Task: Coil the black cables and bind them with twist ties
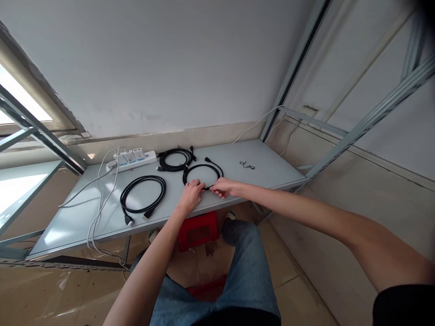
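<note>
A black cable coiled into a ring [203,168] lies on the grey shelf top [265,167]. My left hand [190,194] and my right hand [224,187] both pinch the near side of this ring, fingers closed on the cable. A larger black cable loop [142,194] with its two plugs lies to the left of my hands. Another coiled black cable [176,159] rests behind, near the wall. A small black twist tie [247,165] lies to the right of the ring.
A white power strip [132,160] with white leads [102,199] sits at the back left. Metal rack uprights [356,131] frame the shelf. A red stool [198,230] stands under the shelf by my knees.
</note>
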Available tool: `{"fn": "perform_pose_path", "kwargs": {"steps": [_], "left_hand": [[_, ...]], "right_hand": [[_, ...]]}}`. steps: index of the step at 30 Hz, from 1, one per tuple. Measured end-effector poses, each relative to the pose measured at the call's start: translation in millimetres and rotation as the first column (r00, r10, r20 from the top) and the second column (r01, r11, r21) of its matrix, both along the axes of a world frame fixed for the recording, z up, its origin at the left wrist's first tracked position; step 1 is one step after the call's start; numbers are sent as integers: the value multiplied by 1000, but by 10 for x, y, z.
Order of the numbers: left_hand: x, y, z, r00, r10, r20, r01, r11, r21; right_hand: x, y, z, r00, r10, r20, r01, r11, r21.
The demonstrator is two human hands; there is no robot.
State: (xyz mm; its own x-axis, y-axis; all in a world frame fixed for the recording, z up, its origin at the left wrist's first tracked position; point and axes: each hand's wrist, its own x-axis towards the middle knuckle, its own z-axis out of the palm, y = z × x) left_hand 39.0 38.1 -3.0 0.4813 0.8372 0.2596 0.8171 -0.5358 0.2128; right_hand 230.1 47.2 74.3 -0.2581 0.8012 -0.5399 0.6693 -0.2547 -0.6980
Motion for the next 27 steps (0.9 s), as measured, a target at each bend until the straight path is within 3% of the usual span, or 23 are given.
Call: {"fn": "perform_pose_path", "kwargs": {"steps": [2,6,10,14,17,18,20,22,24,26,27], "left_hand": [[0,4,2,1000,3,2,-3,1000,0],[2,0,1,1000,3,11,-3,1000,7],[4,3,-18,999,11,37,-11,1000,-9],[5,6,-26,998,9,56,-8,1000,-18],[11,0,-13,999,6,34,-5,1000,-22],[13,-3,-7,1000,5,26,-4,1000,-23],[19,-9,0,1000,7,22,-6,1000,-26],[21,-11,0,999,10,31,-9,999,-36],[19,-10,-7,999,10,45,-8,999,-46],[11,-4,-20,998,10,63,-7,999,-49],[6,0,-27,997,9,72,-6,999,-48]], "right_hand": [[59,-24,-7,955,-216,-203,171,961,-218],[65,-81,-108,829,-460,-319,347,869,-353],[67,-92,-160,816,-487,-310,376,856,-355],[97,-82,-175,894,-394,-214,361,915,-179],[85,-81,-187,987,-163,-13,162,972,168],[69,-88,-192,993,-65,98,33,953,302],[21,-112,-203,934,89,345,-256,842,474],[-25,-143,-219,819,200,538,-498,714,493],[-39,-162,-232,707,297,642,-656,616,437],[-5,-158,-233,662,332,672,-707,574,413],[25,-151,-228,681,313,662,-687,587,429]]}}
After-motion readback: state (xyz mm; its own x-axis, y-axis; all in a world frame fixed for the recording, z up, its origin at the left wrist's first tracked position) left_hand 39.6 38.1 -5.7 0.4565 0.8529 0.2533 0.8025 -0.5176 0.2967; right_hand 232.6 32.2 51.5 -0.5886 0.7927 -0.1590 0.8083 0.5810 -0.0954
